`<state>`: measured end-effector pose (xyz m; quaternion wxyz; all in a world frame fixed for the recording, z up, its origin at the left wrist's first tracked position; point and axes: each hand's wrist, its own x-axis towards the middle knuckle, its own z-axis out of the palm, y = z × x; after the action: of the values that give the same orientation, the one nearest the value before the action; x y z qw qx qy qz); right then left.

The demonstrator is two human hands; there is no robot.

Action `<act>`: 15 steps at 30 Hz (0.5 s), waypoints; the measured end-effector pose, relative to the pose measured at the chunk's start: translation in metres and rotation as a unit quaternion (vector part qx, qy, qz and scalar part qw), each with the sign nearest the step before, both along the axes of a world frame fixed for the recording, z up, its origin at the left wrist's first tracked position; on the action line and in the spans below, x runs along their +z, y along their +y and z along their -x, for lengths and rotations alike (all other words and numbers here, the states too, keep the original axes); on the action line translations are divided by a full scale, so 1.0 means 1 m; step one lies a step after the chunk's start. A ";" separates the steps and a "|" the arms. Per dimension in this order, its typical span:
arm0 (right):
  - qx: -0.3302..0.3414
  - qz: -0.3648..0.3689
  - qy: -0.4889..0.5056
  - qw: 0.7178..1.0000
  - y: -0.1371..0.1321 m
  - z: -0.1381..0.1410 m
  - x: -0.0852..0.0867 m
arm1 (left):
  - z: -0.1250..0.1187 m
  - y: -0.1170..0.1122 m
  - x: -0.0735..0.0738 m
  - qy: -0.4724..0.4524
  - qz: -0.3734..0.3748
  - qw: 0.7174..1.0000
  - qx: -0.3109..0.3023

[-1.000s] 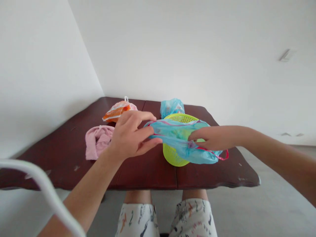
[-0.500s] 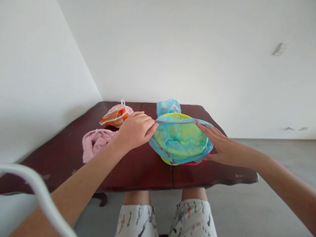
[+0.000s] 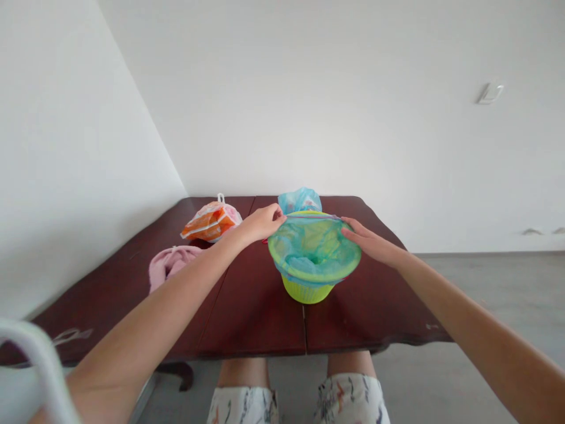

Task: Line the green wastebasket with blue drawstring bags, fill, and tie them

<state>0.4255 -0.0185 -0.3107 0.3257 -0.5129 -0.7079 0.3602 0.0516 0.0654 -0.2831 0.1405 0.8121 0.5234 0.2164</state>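
Observation:
A yellow-green plastic basket (image 3: 308, 292) stands on the table, lined with a thin translucent blue trash bag (image 3: 324, 250). The bag's edge is folded over the front of the rim and hangs a little down the outside. At the rim's back left, my left hand (image 3: 265, 222) pinches the bag's edge between thumb and fingers. My right hand (image 3: 366, 238) grips the bag at the right rim, thumb inside and fingers behind. Between both hands the bag's reddish drawstring edge runs taut along the back.
The dark red-brown table (image 3: 260, 312) stands against a white wall. Behind the basket sits a filled blue plastic bag (image 3: 300, 200). To the left lie an orange and white bag (image 3: 210, 222) and a pink cloth (image 3: 172, 263). A blurred white curved bar (image 3: 37, 347) crosses the lower left.
The bag's front edge now lies folded down over the basket rim. Both hands have shifted towards the back of the rim, and the basket stands more upright.

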 end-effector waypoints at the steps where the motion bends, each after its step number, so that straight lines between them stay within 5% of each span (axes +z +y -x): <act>1: -0.025 -0.018 -0.006 1.000 0.005 0.003 -0.006 | -0.001 0.002 -0.003 -0.004 -0.002 1.000 0.001; 5: -0.090 -0.058 0.014 0.994 0.023 0.010 -0.021 | -0.004 0.004 -0.011 -0.029 0.010 0.999 -0.009; 9: -0.090 -0.023 0.051 0.994 0.034 0.016 -0.020 | -0.003 0.006 -0.013 -0.043 0.046 0.998 -0.028; 15: -0.149 -0.050 0.082 0.984 0.024 0.019 -0.021 | 0.005 -0.009 -0.018 -0.055 0.053 0.997 0.002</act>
<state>0.4060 0.0053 -0.3315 0.4582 -0.5645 -0.6113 0.3125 0.0461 0.0561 -0.3014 0.2120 0.7894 0.5269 0.2329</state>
